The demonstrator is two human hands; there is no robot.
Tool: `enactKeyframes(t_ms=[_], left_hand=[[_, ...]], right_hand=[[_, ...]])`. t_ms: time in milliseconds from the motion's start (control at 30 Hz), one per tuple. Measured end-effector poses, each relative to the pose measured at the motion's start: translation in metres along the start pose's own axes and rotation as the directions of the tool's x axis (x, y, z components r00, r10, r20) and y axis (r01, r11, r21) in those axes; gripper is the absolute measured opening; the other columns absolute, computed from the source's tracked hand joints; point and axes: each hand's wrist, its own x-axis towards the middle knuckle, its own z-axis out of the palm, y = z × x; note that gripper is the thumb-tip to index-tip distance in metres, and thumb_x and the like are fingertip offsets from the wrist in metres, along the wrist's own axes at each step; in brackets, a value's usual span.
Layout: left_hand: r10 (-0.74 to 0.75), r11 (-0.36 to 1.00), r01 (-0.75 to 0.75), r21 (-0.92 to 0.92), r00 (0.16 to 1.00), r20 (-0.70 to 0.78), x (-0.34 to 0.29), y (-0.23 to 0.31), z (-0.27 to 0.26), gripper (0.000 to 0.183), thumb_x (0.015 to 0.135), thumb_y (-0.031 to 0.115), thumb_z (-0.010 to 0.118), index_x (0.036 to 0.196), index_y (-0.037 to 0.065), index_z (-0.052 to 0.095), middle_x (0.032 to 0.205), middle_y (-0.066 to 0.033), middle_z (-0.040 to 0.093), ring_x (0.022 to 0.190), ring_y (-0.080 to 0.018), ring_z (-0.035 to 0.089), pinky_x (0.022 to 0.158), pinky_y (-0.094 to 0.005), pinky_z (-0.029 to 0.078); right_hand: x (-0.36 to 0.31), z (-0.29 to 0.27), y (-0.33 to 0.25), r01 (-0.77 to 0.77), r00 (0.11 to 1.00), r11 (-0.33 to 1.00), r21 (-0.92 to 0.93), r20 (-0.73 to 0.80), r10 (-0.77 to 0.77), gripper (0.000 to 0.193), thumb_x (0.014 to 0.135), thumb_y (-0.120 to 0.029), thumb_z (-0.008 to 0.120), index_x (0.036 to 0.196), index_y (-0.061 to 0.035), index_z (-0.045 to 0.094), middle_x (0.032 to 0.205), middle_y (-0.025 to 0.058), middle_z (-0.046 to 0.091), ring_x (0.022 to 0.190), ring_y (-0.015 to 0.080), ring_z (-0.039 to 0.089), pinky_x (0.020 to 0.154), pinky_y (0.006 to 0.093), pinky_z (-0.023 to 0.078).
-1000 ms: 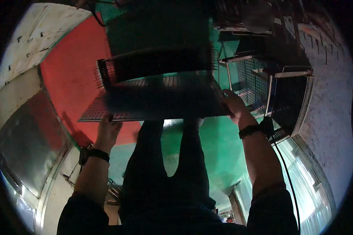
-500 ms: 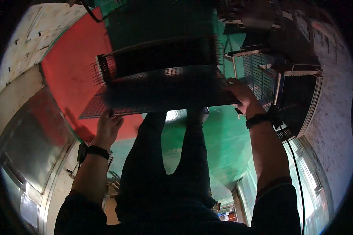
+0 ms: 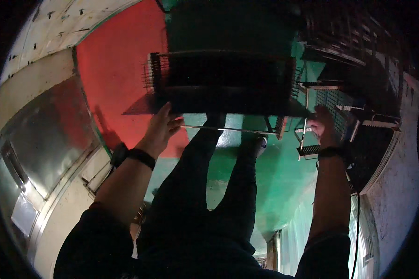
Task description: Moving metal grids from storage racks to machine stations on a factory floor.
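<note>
A dark, wide flat panel [image 3: 228,108], seemingly a mesh tray, lies level in front of me at a dark rack [image 3: 156,69] with comb-like slotted sides. My left hand [image 3: 160,132] is at the panel's near edge, left of the middle. One raised finger meets that edge, while the others spread below it with nothing between them. By the panel's right corner is my right hand [image 3: 323,125], one finger up beside the corner and the rest loosely apart underneath. Deep shadow hides most of the panel's surface and the inside of the rack.
A thin metal rod [image 3: 230,129] crosses below the panel, in front of my legs. Slotted metal frames [image 3: 307,121] and a stack of dark panels [image 3: 375,139] stand to the right. Red floor [image 3: 121,60] adjoins green floor [image 3: 274,186]; metal-faced cabinets [image 3: 46,135] line the left.
The panel has moved away from me toward the rack and no longer blurs. My fingers have loosened from their hold at its corners. The scene has shifted right in view.
</note>
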Motion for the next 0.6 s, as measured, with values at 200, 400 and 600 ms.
enactKeyframes(t_ms=[200,400,600], left_hand=[[0.009,0.996,-0.008,0.086,1.0,-0.016,0.004,0.023,-0.035,0.055,0.097,0.057,0.057,0.128,0.013,0.053,0.105,-0.0065,0.068,0.091,-0.0168,0.063,0.08,-0.0328,0.048],[0.085,0.905,-0.071,0.419,0.996,-0.014,0.023,0.022,-0.014,0.07,0.093,0.068,0.055,0.131,0.009,0.06,0.103,-0.0069,0.072,0.079,-0.0164,0.067,0.066,-0.0327,0.048],[0.13,0.86,-0.096,0.501,0.991,-0.033,0.072,0.006,-0.032,0.072,0.093,0.064,0.057,0.121,-0.002,0.065,0.106,-0.0182,0.071,0.084,-0.028,0.069,0.072,-0.0388,0.054]], right_hand=[[-0.117,0.047,-0.082,0.61,0.558,0.695,-0.381,-0.416,-0.718,0.042,0.091,-0.008,0.067,0.131,0.0003,0.056,0.124,0.0193,0.063,0.118,0.0337,0.06,0.102,0.0459,0.049],[-0.206,0.073,-0.11,0.52,0.633,0.669,-0.531,-0.286,-0.719,0.046,0.093,-0.016,0.063,0.135,-0.0019,0.054,0.127,0.0224,0.06,0.119,0.0412,0.055,0.104,0.0496,0.045],[-0.245,0.094,-0.152,0.646,0.581,0.599,-0.472,-0.205,-0.788,0.049,0.089,-0.01,0.066,0.135,-0.0005,0.052,0.128,0.0244,0.057,0.12,0.0431,0.054,0.105,0.0504,0.042]])
